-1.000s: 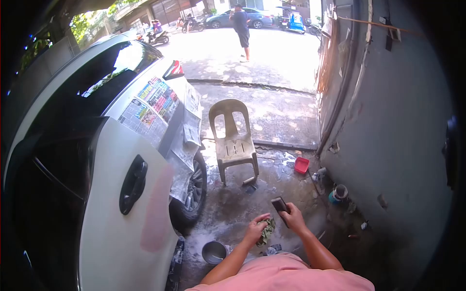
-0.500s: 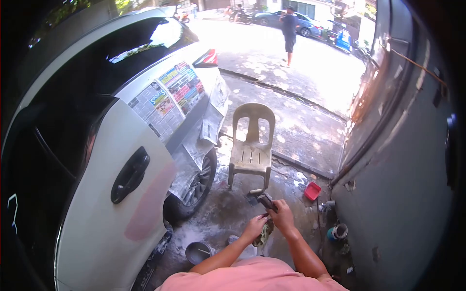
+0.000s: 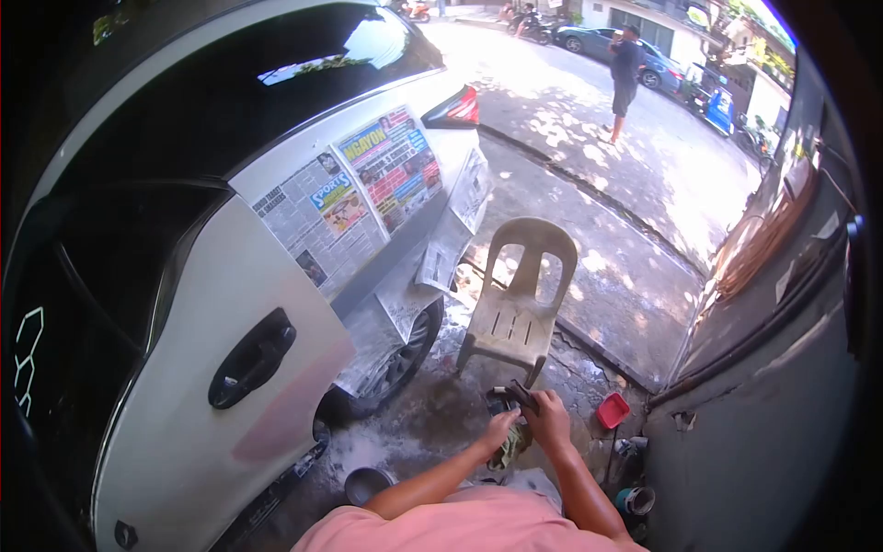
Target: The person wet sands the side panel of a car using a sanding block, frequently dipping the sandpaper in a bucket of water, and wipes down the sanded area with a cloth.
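Observation:
My right hand (image 3: 550, 419) is closed around a small dark block (image 3: 522, 396), held up in front of me below the chair. Close beside it, my left hand (image 3: 501, 430) has its fingers pinched near the block's lower end; what they grip is hidden. A crumpled greenish cloth (image 3: 510, 451) shows just beneath both hands, and I cannot tell whether it hangs from one or lies lower down. To the left is a white car door (image 3: 212, 340) with a pinkish patch (image 3: 276, 428) below its black handle (image 3: 253, 359).
Newspaper (image 3: 322, 212) covers the car's rear panel. A plastic chair (image 3: 515, 313) stands ahead. On the floor are a red tray (image 3: 613, 410), a can (image 3: 636, 500) and a grey bowl (image 3: 366, 484). A wall (image 3: 763, 432) rises at right; a person (image 3: 626, 78) stands in the street.
My view has swung left, so the car, chair and street have shifted right in the picture. The block has turned in my right hand; both hands remain close together.

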`<state>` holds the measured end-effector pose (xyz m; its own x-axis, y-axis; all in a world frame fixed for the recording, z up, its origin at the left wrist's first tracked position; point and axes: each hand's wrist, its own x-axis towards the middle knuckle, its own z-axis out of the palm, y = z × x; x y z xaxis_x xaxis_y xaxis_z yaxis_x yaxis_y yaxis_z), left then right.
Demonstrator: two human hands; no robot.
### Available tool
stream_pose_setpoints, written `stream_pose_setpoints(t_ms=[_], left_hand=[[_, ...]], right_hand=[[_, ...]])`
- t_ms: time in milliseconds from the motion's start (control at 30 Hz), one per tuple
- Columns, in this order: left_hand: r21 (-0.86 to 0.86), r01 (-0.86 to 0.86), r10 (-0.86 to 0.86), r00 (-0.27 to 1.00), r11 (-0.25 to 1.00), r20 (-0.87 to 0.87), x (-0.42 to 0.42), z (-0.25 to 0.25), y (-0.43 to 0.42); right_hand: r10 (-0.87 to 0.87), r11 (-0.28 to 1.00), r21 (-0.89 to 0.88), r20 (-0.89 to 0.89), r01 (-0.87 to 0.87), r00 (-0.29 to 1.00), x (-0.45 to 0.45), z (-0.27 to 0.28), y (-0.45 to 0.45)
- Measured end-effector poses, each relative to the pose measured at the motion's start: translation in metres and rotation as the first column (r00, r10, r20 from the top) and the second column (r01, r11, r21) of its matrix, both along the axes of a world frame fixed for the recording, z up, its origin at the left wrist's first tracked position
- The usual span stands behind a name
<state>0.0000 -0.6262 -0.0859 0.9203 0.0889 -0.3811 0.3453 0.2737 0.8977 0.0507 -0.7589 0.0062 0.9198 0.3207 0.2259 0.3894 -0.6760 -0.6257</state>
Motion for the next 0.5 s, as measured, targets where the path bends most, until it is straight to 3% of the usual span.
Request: stream_pose_setpoints(t_ms=[33, 100, 200, 300, 400, 500], left_hand=[[-0.076, -0.088, 0.088, 0.996, 0.993, -0.001, -0.001, 0.026, 0.004], [-0.128, -0.092, 0.081, 0.993, 0.988, -0.086, 0.001, 0.052, 0.021], [-0.064, -0.145, 0.133, 0.977, 0.987, -0.168, 0.008, 0.032, 0.044], [0.06, -0.31, 0.316, 0.93, 0.949, -0.189, 0.013, 0.022, 0.059], [0.036, -0.505, 0.501, 0.844, 0.863, -0.191, 0.021, 0.016, 0.063], [-0.119, -0.646, 0.63, 0.763, 0.754, -0.146, 0.032, 0.033, 0.056]], right_hand=[[0.039, 0.999, -0.032, -0.019, -0.04, 0.999, 0.009, 0.0, 0.007], [0.161, 0.985, -0.06, 0.021, -0.16, 0.987, 0.025, -0.003, 0.024], [0.383, 0.92, -0.083, -0.02, -0.383, 0.923, 0.049, -0.004, 0.048], [0.606, 0.795, -0.066, 0.019, -0.604, 0.795, 0.068, -0.007, 0.068], [0.719, 0.684, -0.163, -0.014, -0.711, 0.695, 0.087, 0.004, 0.082], [0.82, 0.558, -0.206, -0.01, -0.804, 0.572, 0.108, 0.015, 0.091]])
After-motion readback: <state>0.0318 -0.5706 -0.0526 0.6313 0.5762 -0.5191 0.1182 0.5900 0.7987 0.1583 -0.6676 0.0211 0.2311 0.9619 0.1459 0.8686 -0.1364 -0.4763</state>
